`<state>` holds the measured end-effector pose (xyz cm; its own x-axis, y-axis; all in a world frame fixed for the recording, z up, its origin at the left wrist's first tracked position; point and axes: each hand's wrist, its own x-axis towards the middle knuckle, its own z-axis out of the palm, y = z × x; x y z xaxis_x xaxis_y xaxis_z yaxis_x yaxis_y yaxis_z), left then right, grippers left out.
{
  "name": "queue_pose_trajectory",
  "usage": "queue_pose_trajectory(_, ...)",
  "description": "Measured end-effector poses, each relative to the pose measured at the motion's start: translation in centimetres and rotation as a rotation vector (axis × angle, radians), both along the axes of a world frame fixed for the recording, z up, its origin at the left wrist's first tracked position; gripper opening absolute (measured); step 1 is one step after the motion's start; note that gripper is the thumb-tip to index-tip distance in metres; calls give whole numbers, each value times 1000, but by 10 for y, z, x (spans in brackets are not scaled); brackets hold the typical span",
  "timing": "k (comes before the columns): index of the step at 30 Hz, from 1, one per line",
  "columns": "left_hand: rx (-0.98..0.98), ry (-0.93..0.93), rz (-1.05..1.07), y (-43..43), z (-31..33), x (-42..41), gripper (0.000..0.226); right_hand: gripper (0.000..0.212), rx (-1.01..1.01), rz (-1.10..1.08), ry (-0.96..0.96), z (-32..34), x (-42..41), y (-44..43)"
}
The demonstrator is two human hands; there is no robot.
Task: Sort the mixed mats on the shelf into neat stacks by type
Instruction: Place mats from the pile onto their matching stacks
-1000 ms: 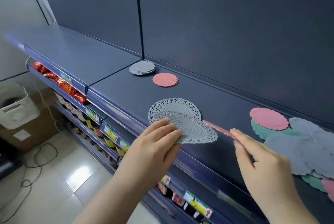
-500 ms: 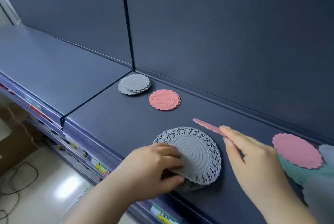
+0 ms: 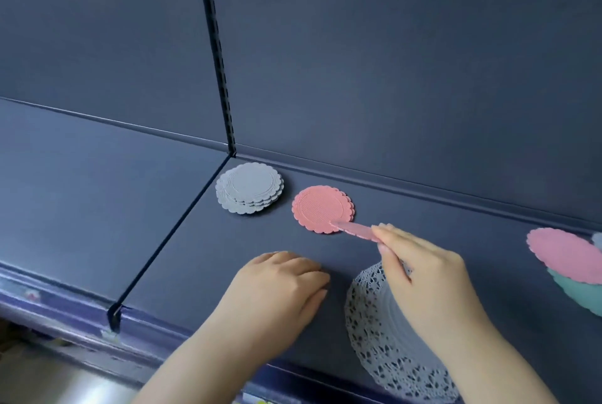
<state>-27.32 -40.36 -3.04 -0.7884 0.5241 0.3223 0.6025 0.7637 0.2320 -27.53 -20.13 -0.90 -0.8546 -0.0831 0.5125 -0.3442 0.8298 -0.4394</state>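
Note:
On the dark shelf (image 3: pixel 423 218) a stack of grey scalloped mats (image 3: pixel 249 188) lies near the back corner. A single pink scalloped mat (image 3: pixel 321 208) lies to its right. My right hand (image 3: pixel 423 276) holds another pink mat (image 3: pixel 356 229) edge-on, its far tip over the lying pink mat's near edge. My left hand (image 3: pixel 280 286) rests on the shelf with curled fingers and nothing in it. The grey lace mats (image 3: pixel 387 348) lie at the shelf's front, partly under my right arm. At the right edge a pink mat (image 3: pixel 563 253) overlaps a teal one (image 3: pixel 583 297).
A black upright divider strip (image 3: pixel 216 51) and a seam (image 3: pixel 169 234) split the shelf into two bays. The dark back panel (image 3: pixel 407 77) rises right behind the mats. The shelf's front lip (image 3: pixel 65 309) runs along the lower left.
My left hand has let go of the grey lace mat, which now lies on the lace pile, and drawn to the left. My right hand has carried the pink mat toward the lying pink mat.

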Motion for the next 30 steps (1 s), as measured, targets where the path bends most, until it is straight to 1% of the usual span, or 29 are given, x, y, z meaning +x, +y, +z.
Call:
queue_pose_trajectory(6, 1, 58, 13, -58, 1, -36, 31, 28, 25, -153, -17, -2, -46, -51)
queue_pose_trajectory(9, 19, 67, -21, -77, 3, -48, 32, 29, 94, -199, -158, -5, -63, -69)
queue_pose_trajectory(13, 50, 87, -75, -88, 8, -59, 34, 36, 277, -164, -361, -18, -70, -87)
queue_pose_trajectory(16, 54, 70, -117, -91, 9, -64, 35, 34, 332, -177, -443, -23, -70, -93)
queue_pose_trajectory(18, 45, 61, -143, -92, 7, -67, 34, 33, 379, -205, -402, -24, -70, -97)
queue_pose_trajectory(19, 40, 61, -149, -92, 6, -68, 33, 31, 367, -210, -375, -23, -70, -99)
queue_pose_trajectory(21, 27, 51, -150, -90, 4, -70, 33, 25, 425, -226, -333, -21, -70, -102)
queue_pose_trajectory(23, 13, 44, -143, -87, 3, -72, 33, 31, 470, -243, -327, -22, -70, -104)
queue_pose_trajectory(25, -11, 46, -140, -85, 3, -73, 32, 37, 473, -246, -396, -22, -70, -107)
queue_pose_trajectory(27, -22, 59, -131, -87, 3, -73, 33, 38, 477, -241, -447, -21, -68, -104)
queue_pose_trajectory(30, -37, 76, -97, -98, 6, -73, 35, 42, 394, -246, -514, -13, -60, -104)
